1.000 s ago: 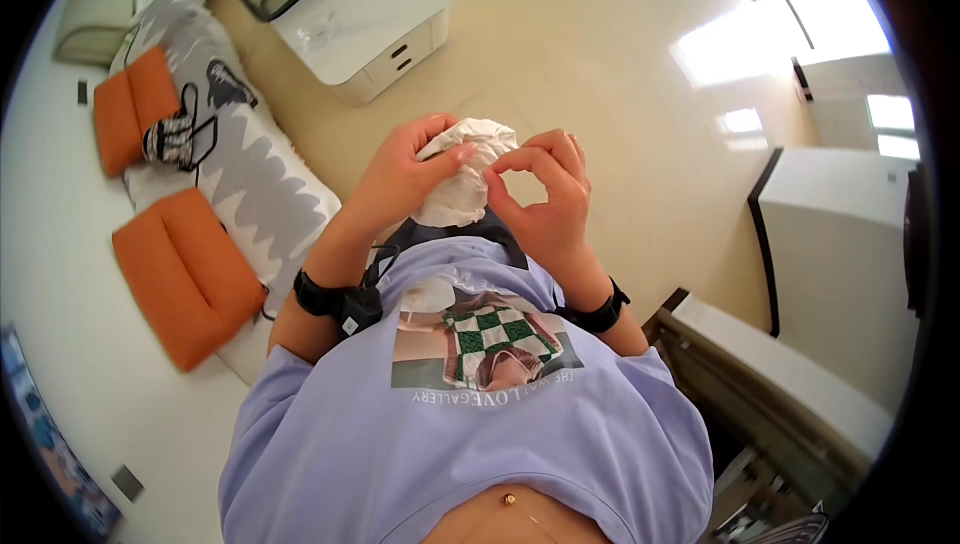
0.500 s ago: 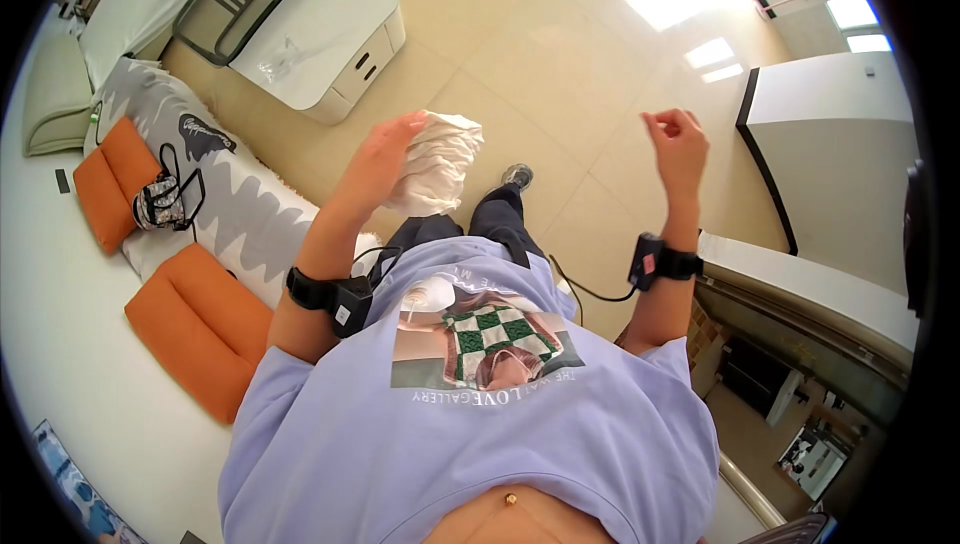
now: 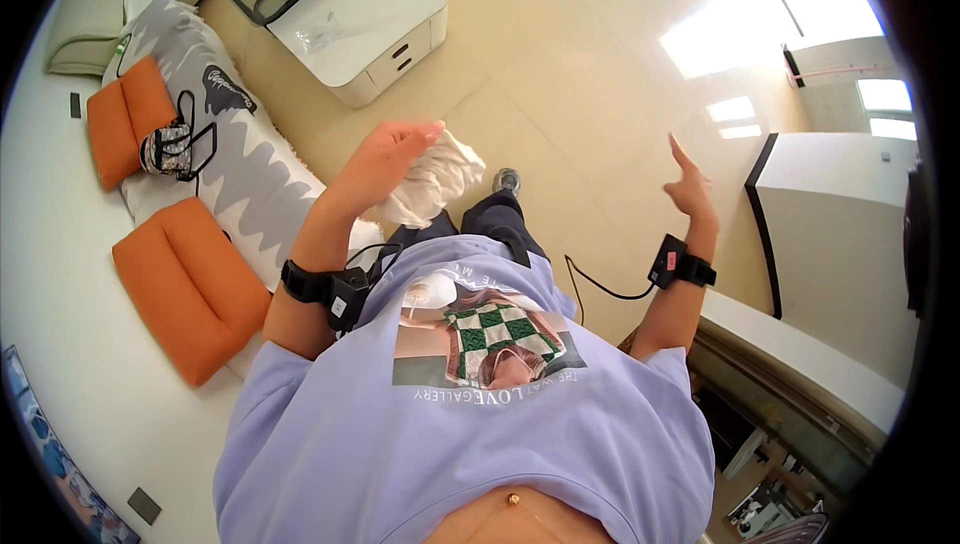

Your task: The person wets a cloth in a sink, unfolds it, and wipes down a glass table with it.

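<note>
My left hand is closed on a crumpled cream-white cloth. The cloth hangs loosely beside the fingers, in front of my body and above the floor. My right hand is raised off to the right with nothing in it. One finger points up and another sticks out to the side; the rest are partly hidden. Each forearm wears a black strap with a small box, the left box and the right box.
A white cabinet table with a black-framed chair stands ahead left. On the left, a sofa with a grey-and-white cover carries orange cushions and a small patterned bag. A white counter stands right. Tiled floor lies ahead.
My right hand has gone from closed fingers to extended ones. The cloth stays in my left hand and has bunched differently. The view has turned, shifting the cabinet table to the right.
</note>
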`<action>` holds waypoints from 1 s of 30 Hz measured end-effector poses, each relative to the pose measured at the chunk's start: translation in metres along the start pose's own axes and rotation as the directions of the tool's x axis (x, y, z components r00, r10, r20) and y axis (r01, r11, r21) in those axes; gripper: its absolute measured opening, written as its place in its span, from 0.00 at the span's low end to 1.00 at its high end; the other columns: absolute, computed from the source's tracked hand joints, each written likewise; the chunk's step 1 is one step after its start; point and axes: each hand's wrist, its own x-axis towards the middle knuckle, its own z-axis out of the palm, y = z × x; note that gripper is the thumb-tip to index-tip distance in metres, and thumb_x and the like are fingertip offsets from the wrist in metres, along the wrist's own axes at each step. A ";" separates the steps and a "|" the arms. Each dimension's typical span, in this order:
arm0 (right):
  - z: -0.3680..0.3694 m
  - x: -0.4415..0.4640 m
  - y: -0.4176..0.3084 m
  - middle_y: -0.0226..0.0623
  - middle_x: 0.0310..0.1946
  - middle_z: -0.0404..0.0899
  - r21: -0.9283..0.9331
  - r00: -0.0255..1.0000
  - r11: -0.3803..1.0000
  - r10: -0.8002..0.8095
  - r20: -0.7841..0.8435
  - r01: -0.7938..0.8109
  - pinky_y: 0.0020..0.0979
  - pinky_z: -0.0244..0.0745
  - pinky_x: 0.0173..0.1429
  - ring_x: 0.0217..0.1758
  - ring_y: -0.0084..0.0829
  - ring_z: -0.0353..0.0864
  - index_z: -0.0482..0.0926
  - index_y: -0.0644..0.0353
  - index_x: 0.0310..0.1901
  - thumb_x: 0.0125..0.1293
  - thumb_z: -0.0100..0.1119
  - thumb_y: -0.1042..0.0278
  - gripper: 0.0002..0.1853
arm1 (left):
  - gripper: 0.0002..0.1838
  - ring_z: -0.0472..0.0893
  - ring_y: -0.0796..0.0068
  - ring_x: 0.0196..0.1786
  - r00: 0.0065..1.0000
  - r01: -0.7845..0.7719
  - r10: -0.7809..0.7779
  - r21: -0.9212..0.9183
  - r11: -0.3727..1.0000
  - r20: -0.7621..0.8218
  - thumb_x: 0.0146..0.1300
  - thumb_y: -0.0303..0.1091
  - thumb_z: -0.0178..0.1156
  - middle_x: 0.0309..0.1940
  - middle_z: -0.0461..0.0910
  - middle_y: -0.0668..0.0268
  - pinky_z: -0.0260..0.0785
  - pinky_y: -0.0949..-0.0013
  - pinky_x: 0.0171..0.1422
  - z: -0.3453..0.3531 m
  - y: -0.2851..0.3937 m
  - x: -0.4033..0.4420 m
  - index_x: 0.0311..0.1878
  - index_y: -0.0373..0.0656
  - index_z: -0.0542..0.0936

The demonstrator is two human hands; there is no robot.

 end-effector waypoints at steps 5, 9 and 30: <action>-0.007 0.030 -0.122 0.42 0.54 0.83 0.494 0.874 0.737 -0.473 -0.110 0.461 0.39 0.72 0.65 0.60 0.39 0.80 0.73 0.53 0.67 0.60 0.70 0.64 0.32 | 0.29 0.60 0.87 0.21 0.996 -0.083 0.088 0.303 0.949 -0.003 0.76 0.53 0.52 0.16 0.63 0.79 0.53 0.71 0.24 0.001 0.016 0.004 0.23 0.39 0.76; -0.042 0.007 -0.230 0.40 0.49 0.84 0.870 0.574 0.261 -0.818 -0.031 0.419 0.34 0.73 0.60 0.54 0.31 0.82 0.78 0.57 0.61 0.66 0.66 0.61 0.23 | 0.33 0.58 0.85 0.21 1.000 -0.008 0.004 0.365 0.931 0.013 0.72 0.59 0.55 0.14 0.60 0.76 0.50 0.69 0.24 0.010 0.042 0.003 0.21 0.39 0.75; -0.030 0.133 -0.343 0.39 0.56 0.80 0.937 -0.234 0.339 -0.921 0.312 -0.087 0.31 0.74 0.60 0.60 0.27 0.78 0.70 0.71 0.64 0.74 0.51 0.59 0.26 | 0.26 0.81 0.84 0.47 0.714 -0.433 0.123 -0.296 0.851 -0.689 0.62 0.31 0.68 0.48 0.83 0.70 0.72 0.78 0.50 0.007 0.017 -0.041 0.62 0.35 0.76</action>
